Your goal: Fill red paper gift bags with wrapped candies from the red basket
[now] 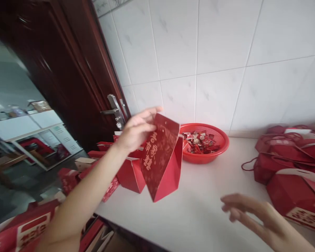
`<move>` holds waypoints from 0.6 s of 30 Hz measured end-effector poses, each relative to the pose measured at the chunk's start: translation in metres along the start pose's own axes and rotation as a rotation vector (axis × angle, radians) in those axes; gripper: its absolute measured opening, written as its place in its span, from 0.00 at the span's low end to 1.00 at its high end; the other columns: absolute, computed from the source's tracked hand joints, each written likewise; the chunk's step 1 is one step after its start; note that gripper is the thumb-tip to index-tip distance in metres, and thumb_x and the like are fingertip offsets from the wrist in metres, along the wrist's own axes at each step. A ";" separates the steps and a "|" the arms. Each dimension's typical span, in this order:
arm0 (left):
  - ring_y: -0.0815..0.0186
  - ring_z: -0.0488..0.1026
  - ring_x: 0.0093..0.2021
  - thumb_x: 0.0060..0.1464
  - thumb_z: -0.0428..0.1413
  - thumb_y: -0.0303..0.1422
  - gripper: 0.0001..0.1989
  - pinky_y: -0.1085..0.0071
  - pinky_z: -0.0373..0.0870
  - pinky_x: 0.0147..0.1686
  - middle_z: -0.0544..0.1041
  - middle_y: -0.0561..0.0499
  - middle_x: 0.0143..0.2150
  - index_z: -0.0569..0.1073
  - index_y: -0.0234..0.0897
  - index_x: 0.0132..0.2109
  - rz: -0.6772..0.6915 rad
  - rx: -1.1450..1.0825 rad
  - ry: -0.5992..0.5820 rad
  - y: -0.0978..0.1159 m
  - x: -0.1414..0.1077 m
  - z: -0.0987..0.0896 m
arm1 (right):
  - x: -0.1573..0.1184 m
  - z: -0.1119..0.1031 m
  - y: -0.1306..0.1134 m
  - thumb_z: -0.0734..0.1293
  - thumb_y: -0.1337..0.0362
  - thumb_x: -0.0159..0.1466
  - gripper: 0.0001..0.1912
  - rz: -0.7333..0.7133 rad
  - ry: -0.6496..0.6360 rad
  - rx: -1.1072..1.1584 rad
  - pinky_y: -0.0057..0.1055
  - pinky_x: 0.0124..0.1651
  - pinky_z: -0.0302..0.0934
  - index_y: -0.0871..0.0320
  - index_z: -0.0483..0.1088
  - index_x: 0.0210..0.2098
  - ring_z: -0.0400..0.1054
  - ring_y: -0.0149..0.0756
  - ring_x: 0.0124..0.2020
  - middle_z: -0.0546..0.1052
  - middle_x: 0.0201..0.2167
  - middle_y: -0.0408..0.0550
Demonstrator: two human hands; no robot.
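My left hand (pixel 140 127) pinches the upper edge of a red gift box (pixel 160 154) printed with gold characters. The box hangs tilted over the white table, its side standing partly open. Just left of it, another red box (pixel 131 175) stands on the table, partly hidden by my forearm. My right hand (pixel 252 213) is over the front right of the table with its fingers apart and nothing in it. Behind the held box is a red plastic basket (pixel 222 141) of small wrapped sweets (pixel 199 140).
Several red gift boxes (pixel 291 190) with cords crowd the table's right side. More red boxes (pixel 34 227) lie at lower left, below the table edge. A tiled wall (pixel 217 98) backs the white table (pixel 196 213). A dark door (pixel 76 70) stands at left.
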State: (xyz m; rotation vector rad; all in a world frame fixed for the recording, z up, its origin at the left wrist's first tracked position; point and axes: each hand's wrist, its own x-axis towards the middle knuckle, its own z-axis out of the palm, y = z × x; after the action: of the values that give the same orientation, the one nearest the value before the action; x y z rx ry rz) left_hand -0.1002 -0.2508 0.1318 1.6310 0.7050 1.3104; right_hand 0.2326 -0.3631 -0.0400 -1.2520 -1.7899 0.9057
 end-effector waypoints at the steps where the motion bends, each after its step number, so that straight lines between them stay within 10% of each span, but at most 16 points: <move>1: 0.68 0.72 0.31 0.44 0.62 0.26 0.22 0.68 0.70 0.37 0.75 0.53 0.32 0.76 0.37 0.50 -0.037 -0.088 -0.055 -0.018 0.001 0.011 | 0.008 -0.001 -0.007 0.68 0.44 0.62 0.21 -0.018 -0.010 0.039 0.33 0.38 0.75 0.52 0.80 0.44 0.79 0.45 0.34 0.82 0.34 0.53; 5: 0.70 0.63 0.25 0.47 0.62 0.33 0.06 0.68 0.70 0.37 0.63 0.57 0.21 0.75 0.37 0.33 -0.156 -0.373 -0.265 -0.076 0.011 0.046 | 0.040 -0.001 -0.021 0.67 0.45 0.65 0.23 -0.076 0.030 0.171 0.40 0.45 0.75 0.53 0.76 0.51 0.77 0.46 0.43 0.81 0.45 0.56; 10: 0.70 0.53 0.21 0.53 0.58 0.34 0.20 0.68 0.69 0.36 0.49 0.58 0.18 0.56 0.39 0.21 -0.262 -0.570 -0.437 -0.112 0.017 0.077 | 0.071 0.011 -0.021 0.70 0.46 0.63 0.28 -0.091 -0.004 0.312 0.48 0.56 0.69 0.51 0.70 0.57 0.70 0.51 0.59 0.75 0.57 0.56; 18: 0.64 0.71 0.36 0.54 0.58 0.34 0.09 0.64 0.69 0.45 0.74 0.49 0.34 0.67 0.38 0.29 -0.366 -0.462 -0.491 -0.111 0.019 0.090 | 0.092 0.031 -0.016 0.75 0.48 0.57 0.28 -0.021 -0.268 0.575 0.44 0.52 0.71 0.56 0.72 0.52 0.75 0.48 0.50 0.78 0.53 0.52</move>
State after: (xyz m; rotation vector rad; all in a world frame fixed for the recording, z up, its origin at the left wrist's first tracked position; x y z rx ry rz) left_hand 0.0026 -0.2130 0.0372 1.2921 0.3414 0.6991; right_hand 0.1773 -0.2831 -0.0240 -0.7672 -1.5616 1.4997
